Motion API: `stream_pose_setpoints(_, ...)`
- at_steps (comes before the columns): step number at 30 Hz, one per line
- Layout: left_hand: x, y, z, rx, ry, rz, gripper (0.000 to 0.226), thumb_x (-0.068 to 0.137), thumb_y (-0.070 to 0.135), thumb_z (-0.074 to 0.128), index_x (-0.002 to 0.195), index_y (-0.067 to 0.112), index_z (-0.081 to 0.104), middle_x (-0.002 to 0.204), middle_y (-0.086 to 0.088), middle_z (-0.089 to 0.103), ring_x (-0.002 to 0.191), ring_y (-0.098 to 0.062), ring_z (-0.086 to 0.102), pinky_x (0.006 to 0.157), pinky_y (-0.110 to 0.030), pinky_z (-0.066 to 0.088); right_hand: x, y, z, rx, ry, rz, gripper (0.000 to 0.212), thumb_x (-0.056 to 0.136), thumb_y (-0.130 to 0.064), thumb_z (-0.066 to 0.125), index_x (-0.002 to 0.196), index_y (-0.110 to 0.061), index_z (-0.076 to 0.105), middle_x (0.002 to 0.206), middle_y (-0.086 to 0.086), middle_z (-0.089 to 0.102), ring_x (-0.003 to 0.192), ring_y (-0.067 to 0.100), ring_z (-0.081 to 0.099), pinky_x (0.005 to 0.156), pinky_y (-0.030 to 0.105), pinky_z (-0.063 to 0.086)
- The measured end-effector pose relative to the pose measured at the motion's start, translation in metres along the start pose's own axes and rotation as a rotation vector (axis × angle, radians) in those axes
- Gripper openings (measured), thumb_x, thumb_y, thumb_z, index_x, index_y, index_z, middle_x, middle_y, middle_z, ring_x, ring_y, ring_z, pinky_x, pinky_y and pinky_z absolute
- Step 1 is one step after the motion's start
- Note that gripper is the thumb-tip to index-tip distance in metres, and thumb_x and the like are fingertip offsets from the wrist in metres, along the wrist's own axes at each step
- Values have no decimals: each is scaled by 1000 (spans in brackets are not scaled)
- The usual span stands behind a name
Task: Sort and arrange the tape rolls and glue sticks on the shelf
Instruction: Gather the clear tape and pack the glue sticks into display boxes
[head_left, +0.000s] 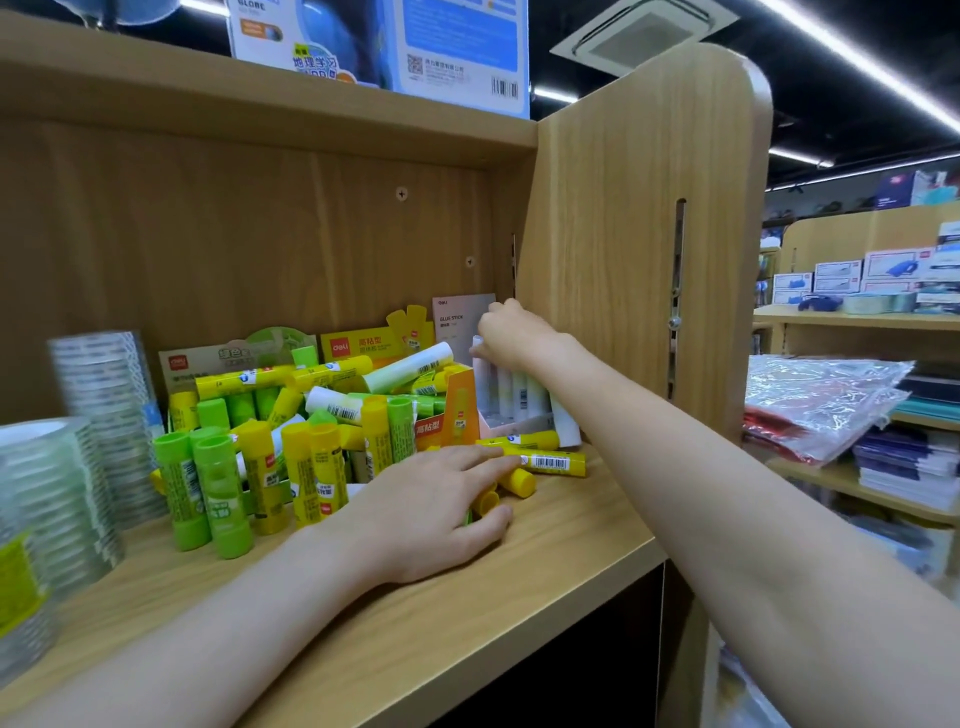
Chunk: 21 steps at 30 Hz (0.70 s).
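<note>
On the wooden shelf (545, 551), the left hand (431, 512) is resting palm down, fingers loosely curled over yellow glue sticks (540, 460) lying on their sides, long axes running left to right. At the far right, the right hand (511, 335) is pinching the top of an upright white glue stick (480, 376), cap up, in its display box (511, 423). Stacked tape rolls (111, 405) are standing at the left.

A light wooden shelf (545, 561) carries stacked clear tape rolls (62, 493) at the left, a jumble of green and yellow glue sticks (291, 441) mid-shelf (some upright, some lying), and white glue sticks (511, 392) far right.
</note>
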<state>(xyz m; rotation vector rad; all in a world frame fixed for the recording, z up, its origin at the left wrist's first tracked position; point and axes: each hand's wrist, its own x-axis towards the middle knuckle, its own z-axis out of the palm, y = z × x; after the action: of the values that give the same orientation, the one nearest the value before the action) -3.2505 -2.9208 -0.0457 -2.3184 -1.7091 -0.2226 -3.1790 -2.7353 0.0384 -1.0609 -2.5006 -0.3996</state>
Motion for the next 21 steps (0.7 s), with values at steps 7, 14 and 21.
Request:
stream_pose_setpoints(7,-1,2,-1,0,6,1,69,82,56,17,147,33,21,153,13,24,138,-4,22,109,-19,20,5,-4,1,88,58,55,18,90,3,47,100,2,61,104,19,59,95,34,58,73,33,46)
stream_pose_setpoints(14,-1,0,0,5,19,0,75,79,63,10,146,34,22,152,13,24,138,-5,22,110,-20,21,1,-5,-6,151,-16,-60,28,83,-10,65,107,-2,54,111,16,55,98,29,55,68,30,41)
stream_pose_setpoints(21,-1,0,0,11,5,2,73,79,62,9,146,35,20,153,14,23,139,-4,21,109,-19,19,-17,11,-36,559,212,-34,22,75,-8,67,94,-9,55,92,1,54,81,15,50,61,18,42)
